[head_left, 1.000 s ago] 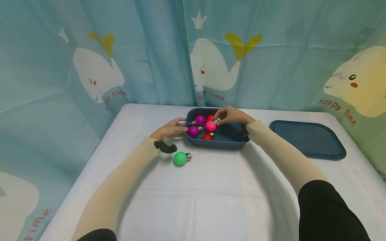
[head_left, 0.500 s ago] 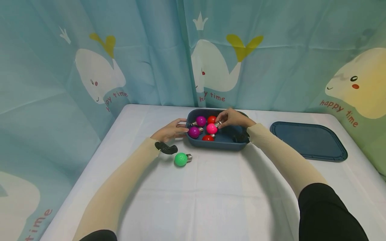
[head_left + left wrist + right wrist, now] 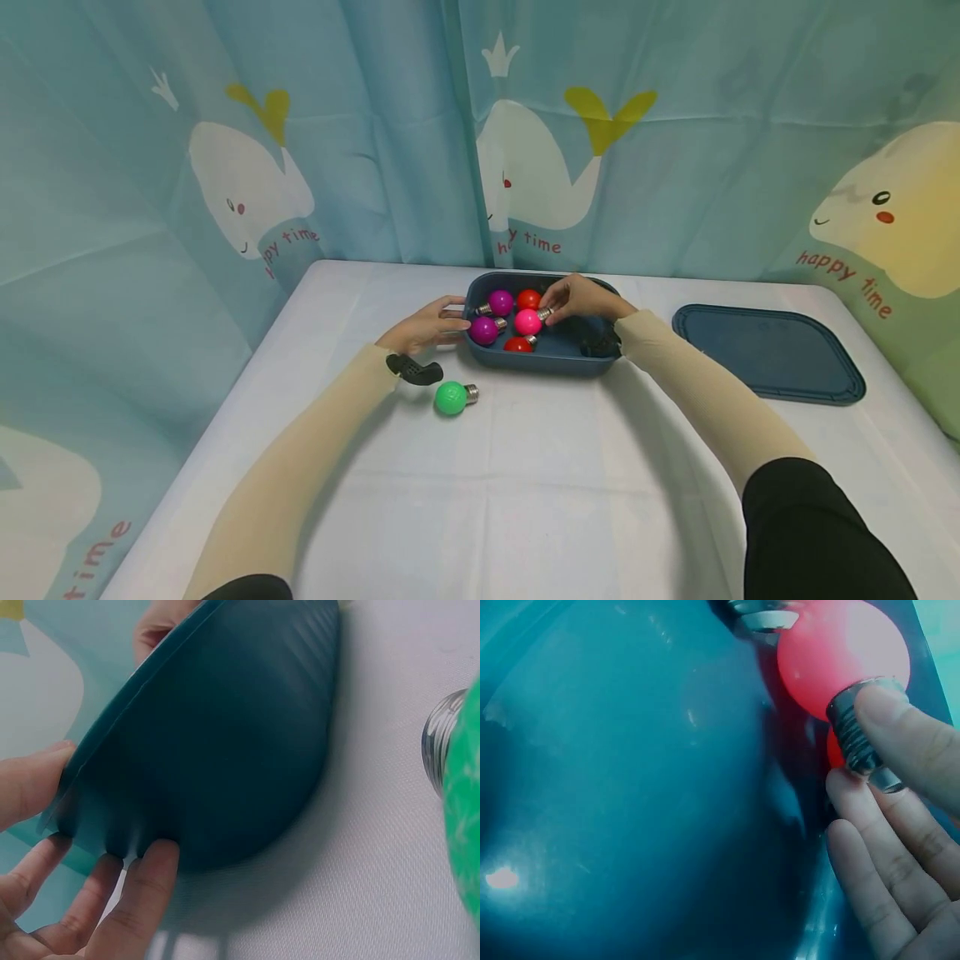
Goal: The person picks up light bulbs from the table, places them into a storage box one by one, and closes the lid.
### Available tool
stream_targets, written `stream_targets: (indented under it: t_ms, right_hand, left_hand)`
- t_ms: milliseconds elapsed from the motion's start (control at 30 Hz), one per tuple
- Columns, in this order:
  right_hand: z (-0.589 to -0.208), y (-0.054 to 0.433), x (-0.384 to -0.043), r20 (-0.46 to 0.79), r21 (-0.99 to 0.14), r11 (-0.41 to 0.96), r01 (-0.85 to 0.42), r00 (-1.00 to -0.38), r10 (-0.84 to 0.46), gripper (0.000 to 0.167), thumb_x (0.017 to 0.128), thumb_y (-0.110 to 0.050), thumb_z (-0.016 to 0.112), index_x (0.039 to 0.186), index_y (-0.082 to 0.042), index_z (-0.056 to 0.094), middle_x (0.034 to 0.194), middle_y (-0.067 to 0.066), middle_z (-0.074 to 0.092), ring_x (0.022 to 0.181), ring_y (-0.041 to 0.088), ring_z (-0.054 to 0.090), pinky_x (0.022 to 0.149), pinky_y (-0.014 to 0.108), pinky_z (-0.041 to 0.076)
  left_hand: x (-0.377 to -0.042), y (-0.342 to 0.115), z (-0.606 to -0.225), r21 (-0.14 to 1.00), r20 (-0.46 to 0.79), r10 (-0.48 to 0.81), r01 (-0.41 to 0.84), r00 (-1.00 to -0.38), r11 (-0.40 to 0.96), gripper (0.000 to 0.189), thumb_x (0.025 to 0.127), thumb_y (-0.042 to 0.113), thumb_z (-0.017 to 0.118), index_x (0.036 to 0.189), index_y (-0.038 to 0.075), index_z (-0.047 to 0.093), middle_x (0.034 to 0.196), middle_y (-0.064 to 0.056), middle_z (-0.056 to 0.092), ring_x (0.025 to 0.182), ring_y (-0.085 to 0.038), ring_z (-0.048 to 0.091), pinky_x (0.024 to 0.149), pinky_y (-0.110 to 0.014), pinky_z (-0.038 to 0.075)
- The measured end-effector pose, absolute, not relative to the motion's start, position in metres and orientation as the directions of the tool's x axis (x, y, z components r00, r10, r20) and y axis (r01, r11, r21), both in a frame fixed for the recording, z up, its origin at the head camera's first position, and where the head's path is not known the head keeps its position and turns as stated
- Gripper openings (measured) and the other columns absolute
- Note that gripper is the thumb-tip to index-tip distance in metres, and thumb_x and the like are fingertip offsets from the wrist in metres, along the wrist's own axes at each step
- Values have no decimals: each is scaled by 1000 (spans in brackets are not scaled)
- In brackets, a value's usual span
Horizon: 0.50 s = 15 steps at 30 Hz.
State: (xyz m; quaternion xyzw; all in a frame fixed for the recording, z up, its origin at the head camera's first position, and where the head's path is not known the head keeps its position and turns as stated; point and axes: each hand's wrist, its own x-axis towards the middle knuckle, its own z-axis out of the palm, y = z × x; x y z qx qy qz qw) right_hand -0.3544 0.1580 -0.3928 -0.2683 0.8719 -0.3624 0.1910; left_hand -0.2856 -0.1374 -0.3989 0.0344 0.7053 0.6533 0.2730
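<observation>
Near the middle of the dark blue box, the pink bulb sat with its metal base toward your right hand, having shifted slightly lower or nearer to you over the past second. Your right thumb and fingers gripped that base, as the right wrist view showed; whether the bulb touched the floor of the box could not be told. The small shift suggested fine adjusting, with the hold not yet released. Around it sat two purple bulbs at the left end and two red bulbs, one behind and one in front. At the same end, your left hand stayed spread, thumb at the rim and fingertips against the outer wall, apparently steadying the box. On the white tablecloth in front, a green bulb lay untouched near your left wrist, its base pointing right. Farther right, a flat blue lid rested apart from the box, and a whale-print curtain hung behind.
</observation>
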Motion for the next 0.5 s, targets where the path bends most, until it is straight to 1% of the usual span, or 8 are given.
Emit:
stream_targets:
  t_ms: [133, 300, 500]
  right_hand:
    - [-393, 157, -352, -154, -757, 577, -306, -775, -613, 26, 74, -3, 77, 96, 6, 67, 90, 11, 72, 75, 4, 65, 75, 23, 58]
    - [-393, 156, -350, -146, -769, 558, -312, -764, -629, 27, 74, -2, 77, 96, 9, 67, 91, 18, 72, 74, 3, 66, 73, 21, 57]
    - [-395, 156, -351, -166, -768, 560, -312, -748, -643, 28, 75, -1, 75, 100, 9, 66, 96, 22, 71, 79, 11, 69, 76, 24, 58]
  left_hand:
    - [-286, -138, -398, 940, -342, 403, -311, -849, 142, 63, 94, 1, 52, 147, 5, 19, 151, -23, 26, 136, -36, 34, 113, -48, 32]
    - [-286, -137, -398, 939, -343, 404, -309, -848, 148, 62, 94, 1, 52, 147, 5, 20, 151, -23, 26, 136, -37, 35, 113, -48, 33]
    - [-285, -137, -397, 937, -350, 398, -319, -848, 143, 63, 93, 2, 53, 147, 6, 21, 151, -22, 26, 136, -36, 35, 113, -48, 32]
